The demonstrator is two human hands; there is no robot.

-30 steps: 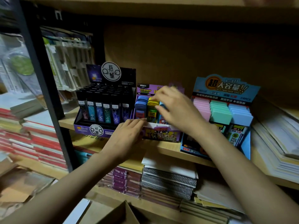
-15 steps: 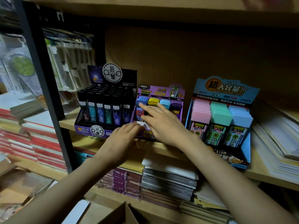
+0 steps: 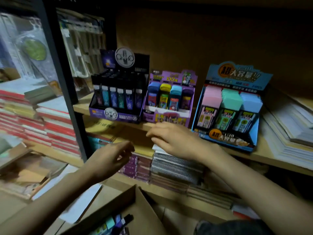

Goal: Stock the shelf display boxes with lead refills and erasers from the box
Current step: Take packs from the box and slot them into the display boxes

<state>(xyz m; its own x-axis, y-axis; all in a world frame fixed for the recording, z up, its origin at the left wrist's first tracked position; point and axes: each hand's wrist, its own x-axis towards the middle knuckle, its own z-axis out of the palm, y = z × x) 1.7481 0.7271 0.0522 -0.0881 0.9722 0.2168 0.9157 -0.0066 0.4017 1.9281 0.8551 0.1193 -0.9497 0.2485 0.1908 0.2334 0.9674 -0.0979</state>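
We saw a long pale wooden shelf board [image 3: 264, 158] beside a black metal upright [image 3: 64, 85]. Stacks of red-edged notebooks [image 3: 55, 126] lay to its left and piles of white paper [image 3: 288, 133] at its right end. Below, at the bottom of the view, stood an open brown cardboard box [image 3: 144, 212].

Three display boxes stood in a row on the shelf. The largest, a blue card display box [image 3: 237, 74] on the right, held pink, green and blue flat lead refill cases [image 3: 230, 106] in three columns. On the left, a black and purple display box [image 3: 116, 116] held upright dark refill tubes [image 3: 116, 97]. Between them, just beside the black one, a smaller purple display box [image 3: 169, 116] held four cases with blue, yellow, teal and purple caps [image 3: 169, 97].

Grey spiral-bound notebooks [image 3: 174, 165] lay on the shelf underneath. The right hand [image 3: 176, 141] was just below the purple box's front, fingers fairly straight and holding nothing. The left hand [image 3: 110, 160] hung lower, fingers loosely curled and empty, though blurred. A few small dark and teal packets [image 3: 115, 223] lay in the cardboard box; we could not tell which goods they were.
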